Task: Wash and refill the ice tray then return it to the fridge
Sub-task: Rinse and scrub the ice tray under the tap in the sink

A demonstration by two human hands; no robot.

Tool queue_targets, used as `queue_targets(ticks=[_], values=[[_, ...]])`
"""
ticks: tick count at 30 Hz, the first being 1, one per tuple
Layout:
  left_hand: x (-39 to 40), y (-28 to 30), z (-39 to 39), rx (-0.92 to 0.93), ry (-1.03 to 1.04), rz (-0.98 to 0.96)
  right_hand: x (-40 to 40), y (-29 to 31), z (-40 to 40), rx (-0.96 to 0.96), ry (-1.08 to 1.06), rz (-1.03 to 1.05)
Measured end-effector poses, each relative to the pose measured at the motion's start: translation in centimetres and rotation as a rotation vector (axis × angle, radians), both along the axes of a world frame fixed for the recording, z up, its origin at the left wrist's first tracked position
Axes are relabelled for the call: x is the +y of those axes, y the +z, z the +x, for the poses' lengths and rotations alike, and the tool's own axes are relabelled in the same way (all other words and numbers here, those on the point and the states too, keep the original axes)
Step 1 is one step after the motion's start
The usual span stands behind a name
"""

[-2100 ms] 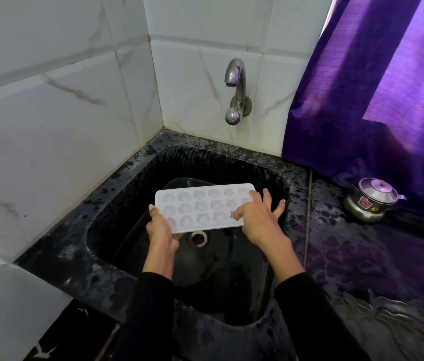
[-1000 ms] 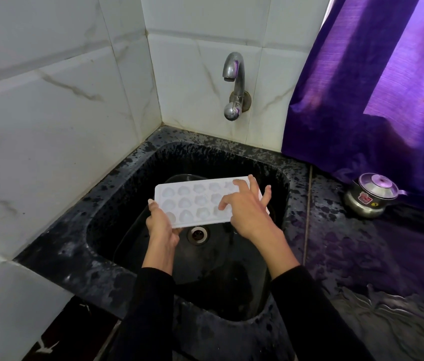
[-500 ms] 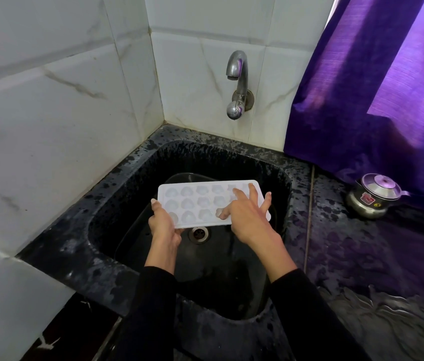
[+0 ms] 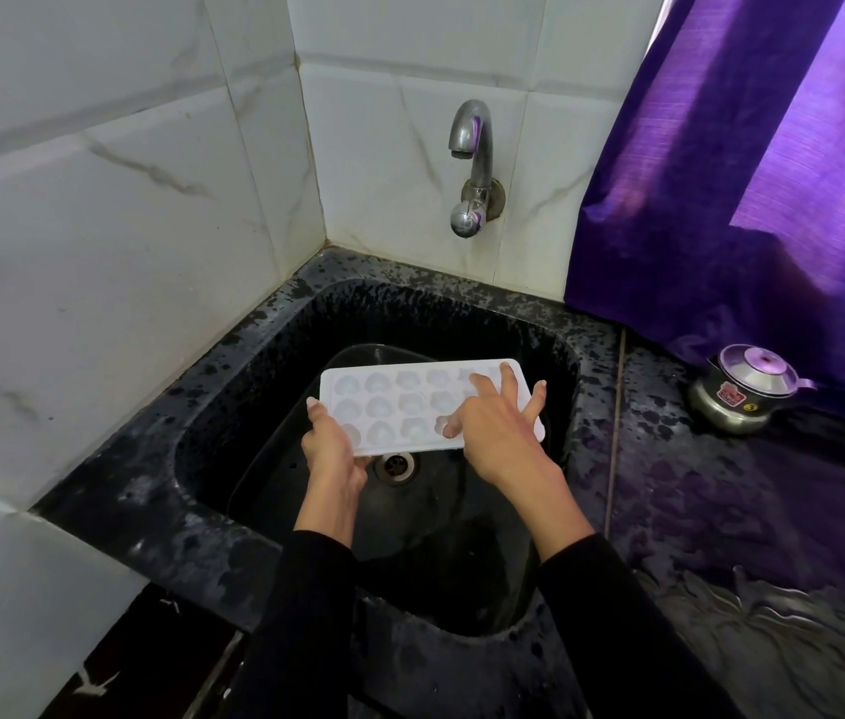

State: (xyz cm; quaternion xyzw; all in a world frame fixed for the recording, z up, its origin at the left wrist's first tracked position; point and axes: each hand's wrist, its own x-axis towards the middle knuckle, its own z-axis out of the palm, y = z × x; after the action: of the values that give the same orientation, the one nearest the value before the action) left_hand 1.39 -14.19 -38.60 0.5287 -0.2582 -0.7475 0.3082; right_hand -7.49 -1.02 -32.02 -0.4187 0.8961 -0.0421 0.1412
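Head view: white ice tray (image 4: 410, 407) held roughly level over the black sink (image 4: 233, 407), above the drain (image 4: 395, 465), not touching the basin. Tray cavities face up, shaped moulds in three rows; can't tell if any water sits in them. Left hand (image 4: 332, 451) closed on the tray's near-left corner, thumb on top at the edge, fingers curled underneath out of sight. Right hand (image 4: 498, 433) lies open on top of the tray's right part, fingers spread, fingertips (image 4: 477, 380) pressing into cavities near the far-right end, thumb in a cavity of the near row; it grips nothing, just rests on the tray. Both forearms in black sleeves (image 4: 306, 614). Metal tap (image 4: 472, 163) on the tiled wall (image 4: 98, 199) behind the sink, no water seen running. Dark speckled counter (image 4: 721, 511) right of the sink looks wet. Small steel pot with lid (image 4: 744, 389) stands on that counter, well apart from the tray, just in front of the purple curtain (image 4: 721, 199)
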Motion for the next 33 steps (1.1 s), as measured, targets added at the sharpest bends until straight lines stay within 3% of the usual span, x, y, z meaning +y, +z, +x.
queue_targets(ticks=[15,22,33], values=[[0.0,0.0,0.0,-0.002,-0.001,-0.013,-0.2,-0.4,0.2,0.016,0.004,-0.028],[0.3,0.0,-0.4,0.002,0.002,-0.017,-0.5,-0.6,0.3,0.017,0.043,-0.196],[0.4,-0.2,-0.6,-0.026,0.005,-0.025,-1.0,-0.8,1.5,0.003,0.116,-0.073]])
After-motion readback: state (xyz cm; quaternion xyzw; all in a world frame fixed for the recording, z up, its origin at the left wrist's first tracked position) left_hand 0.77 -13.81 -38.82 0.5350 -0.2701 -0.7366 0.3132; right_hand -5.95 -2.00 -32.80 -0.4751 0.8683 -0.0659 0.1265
